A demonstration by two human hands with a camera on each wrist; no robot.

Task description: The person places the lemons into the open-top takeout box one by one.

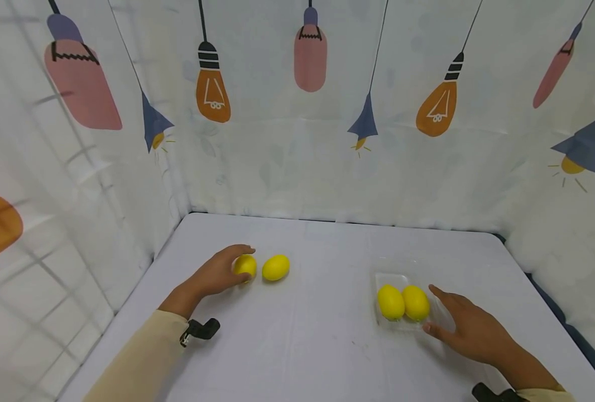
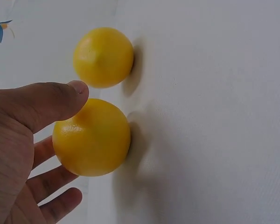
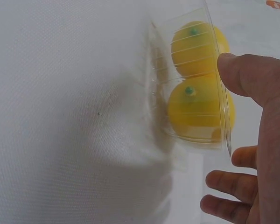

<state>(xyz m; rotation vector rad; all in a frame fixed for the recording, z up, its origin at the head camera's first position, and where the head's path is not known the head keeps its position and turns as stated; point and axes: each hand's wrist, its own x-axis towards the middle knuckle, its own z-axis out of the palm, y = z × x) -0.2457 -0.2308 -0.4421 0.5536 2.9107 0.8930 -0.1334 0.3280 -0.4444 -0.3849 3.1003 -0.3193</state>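
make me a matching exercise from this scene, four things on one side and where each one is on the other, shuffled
Things:
1. left hand
2. right hand
3. loose lemon
4. two lemons in the tray

Places:
A. inside the clear plastic tray
B. lying free on the white table, beside the lemon under the left hand
C. fingers around a lemon at the table's left
D. at the right edge of the clear tray, fingers spread

Pairs: 1-C, 2-D, 3-B, 4-A
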